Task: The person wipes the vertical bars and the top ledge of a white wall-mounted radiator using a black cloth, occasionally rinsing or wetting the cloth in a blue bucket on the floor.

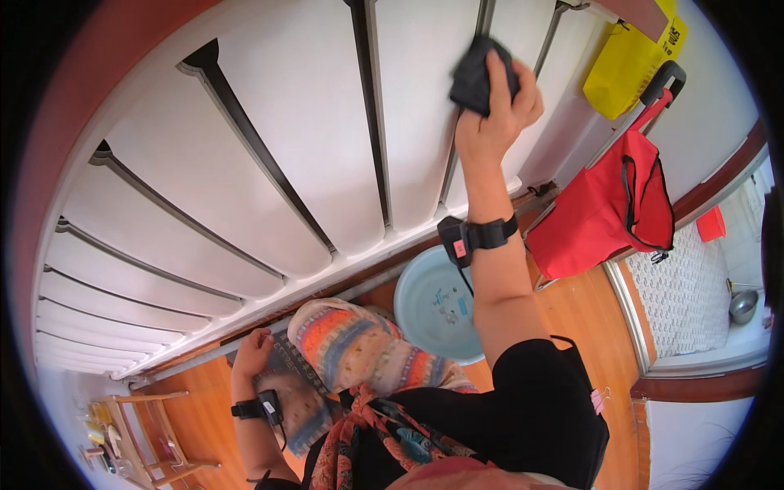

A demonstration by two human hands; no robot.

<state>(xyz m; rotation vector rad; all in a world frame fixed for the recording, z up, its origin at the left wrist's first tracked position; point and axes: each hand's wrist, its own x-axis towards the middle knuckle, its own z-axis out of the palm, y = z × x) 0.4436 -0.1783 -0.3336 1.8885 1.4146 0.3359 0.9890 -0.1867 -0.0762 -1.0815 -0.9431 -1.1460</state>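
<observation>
My right hand (505,104) grips a dark grey folded cloth (481,76) and presses it to a white panel radiator (306,110), over one of the narrow gaps between its upright sections. The sections have rounded lower ends. My left hand (252,352) hangs low beside my knee, fingers loosely bent, with nothing visible in it. Near it on the floor lies a dark sheet or box bearing writing (286,361), partly hidden by my leg. A light blue plastic basin (429,300) stands on the floor below my right forearm, which covers part of its rim.
A red shopping trolley bag (588,208) with a black handle stands to the right. Above it hangs a yellow bag (625,67). A wooden stool or rack (156,429) is at lower left. Through a doorway at right, a metal bowl (743,306) is visible.
</observation>
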